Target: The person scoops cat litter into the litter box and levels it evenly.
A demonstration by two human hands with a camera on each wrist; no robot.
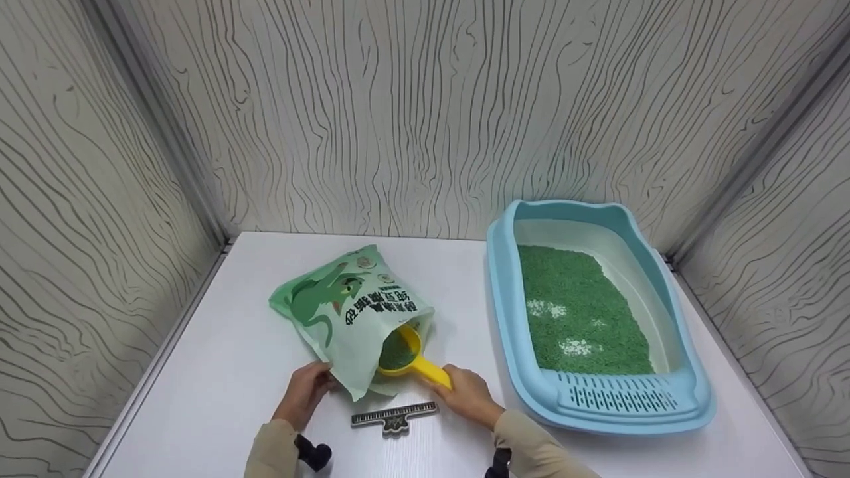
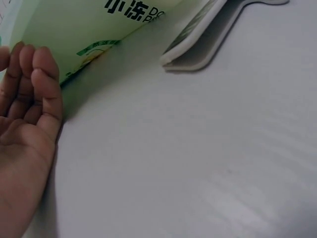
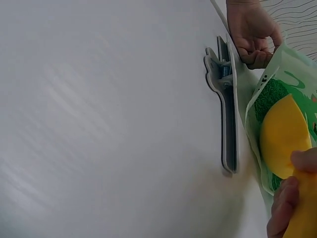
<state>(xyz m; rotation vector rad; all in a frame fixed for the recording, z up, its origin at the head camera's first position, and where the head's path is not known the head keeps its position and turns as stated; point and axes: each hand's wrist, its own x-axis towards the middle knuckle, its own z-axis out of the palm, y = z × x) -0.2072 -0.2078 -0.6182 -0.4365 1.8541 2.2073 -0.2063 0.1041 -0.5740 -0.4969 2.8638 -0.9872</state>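
A pale green cat litter bag with a green cat printed on it lies on its side, its open mouth facing me. My left hand pinches the bag's left edge near the mouth, as the right wrist view also shows. In my right hand is the handle of a yellow scoop. The scoop's round bowl sits inside the mouth with green litter pellets in it. More pellets show around the bowl in the right wrist view.
A wide bag clip lies on the white table in front of the bag, between my wrists. At the right stands a light blue litter box, its floor covered with green pellets. Wood-patterned walls close in the back and sides.
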